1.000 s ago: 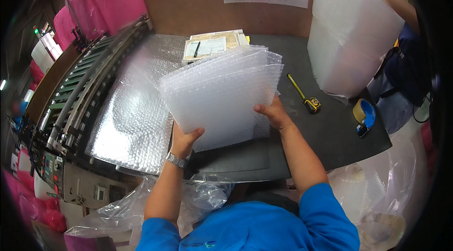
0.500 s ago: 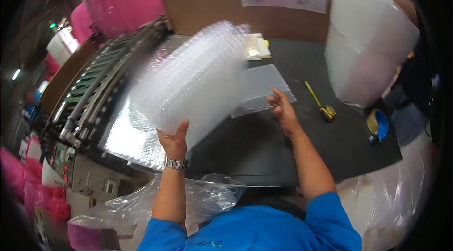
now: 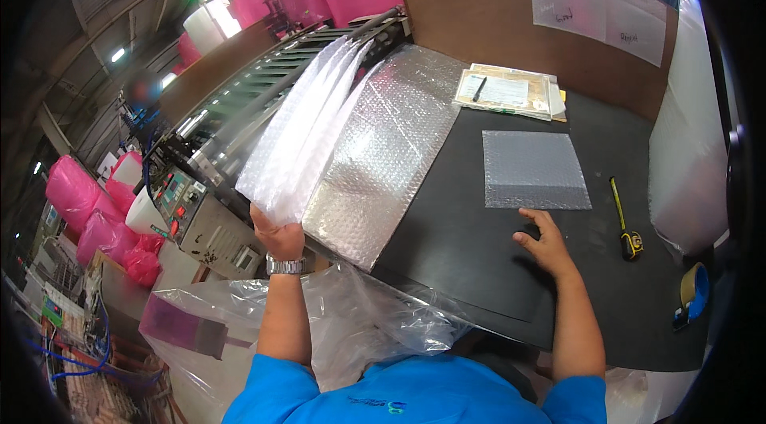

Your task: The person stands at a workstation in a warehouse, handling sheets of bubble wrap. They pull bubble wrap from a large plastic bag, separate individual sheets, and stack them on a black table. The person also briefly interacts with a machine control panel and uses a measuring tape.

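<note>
In my left hand (image 3: 278, 237) is the near end of a fanned stack of clear bubble wrap sheets (image 3: 307, 121), standing on edge and bowed beside the roller machine. The fingers are partly hidden by the wrap, with the thumb against the near edge. Right of the stack lies a shiny, silver-looking bubble-textured surface (image 3: 387, 153). My right hand (image 3: 546, 244) is open and holds nothing, fingers apart above the dark table (image 3: 447, 240). Just beyond its fingertips a single flat bubble wrap piece (image 3: 535, 169) rests on the table.
Papers with a pen (image 3: 507, 93) lie toward the back, before a brown board (image 3: 479, 5). On the right are a yellow tape measure (image 3: 630, 244), a tape roll (image 3: 692, 292) and a tall wrapped stack (image 3: 690, 137). The roller machine (image 3: 263, 89) borders the left. Clear plastic film (image 3: 343, 320) hangs at the front.
My left hand has carried the bubble wrap sheets left, off the table's middle to beside the rollers. My right hand stays open near the single piece. The view has turned left.
</note>
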`<state>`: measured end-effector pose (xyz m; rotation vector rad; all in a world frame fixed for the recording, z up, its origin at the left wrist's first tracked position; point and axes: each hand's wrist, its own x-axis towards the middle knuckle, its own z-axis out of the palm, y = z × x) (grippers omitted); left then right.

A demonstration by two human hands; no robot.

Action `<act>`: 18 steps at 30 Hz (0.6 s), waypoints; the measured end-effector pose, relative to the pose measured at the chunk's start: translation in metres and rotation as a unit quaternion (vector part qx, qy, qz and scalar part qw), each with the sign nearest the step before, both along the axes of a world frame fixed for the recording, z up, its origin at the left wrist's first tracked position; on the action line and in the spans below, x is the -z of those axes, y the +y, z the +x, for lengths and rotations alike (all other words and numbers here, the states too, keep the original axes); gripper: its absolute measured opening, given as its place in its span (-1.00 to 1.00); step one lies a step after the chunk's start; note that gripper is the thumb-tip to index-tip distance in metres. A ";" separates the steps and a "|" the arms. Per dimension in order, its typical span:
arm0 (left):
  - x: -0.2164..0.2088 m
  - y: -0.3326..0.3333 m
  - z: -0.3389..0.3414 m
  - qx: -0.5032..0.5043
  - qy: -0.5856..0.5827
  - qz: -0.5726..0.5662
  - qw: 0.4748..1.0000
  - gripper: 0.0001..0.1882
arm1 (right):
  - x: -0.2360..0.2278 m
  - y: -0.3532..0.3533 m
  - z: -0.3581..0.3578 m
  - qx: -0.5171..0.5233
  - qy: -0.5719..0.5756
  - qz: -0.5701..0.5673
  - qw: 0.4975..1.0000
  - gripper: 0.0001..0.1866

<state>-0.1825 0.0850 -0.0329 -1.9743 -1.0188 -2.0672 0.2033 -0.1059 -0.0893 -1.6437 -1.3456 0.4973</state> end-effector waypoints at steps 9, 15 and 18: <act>-0.002 -0.005 0.004 -0.009 0.001 0.021 1.000 -0.46 | -0.003 0.000 -0.001 0.002 -0.010 -0.009 1.000 -0.46; -0.006 -0.011 0.010 0.039 -0.047 -0.023 0.998 -0.48 | 0.002 0.000 0.001 0.001 -0.008 -0.006 1.000 -0.48; -0.008 -0.014 0.015 0.093 -0.087 -0.028 0.991 -0.47 | -0.002 -0.001 -0.001 -0.004 -0.006 -0.021 1.000 -0.48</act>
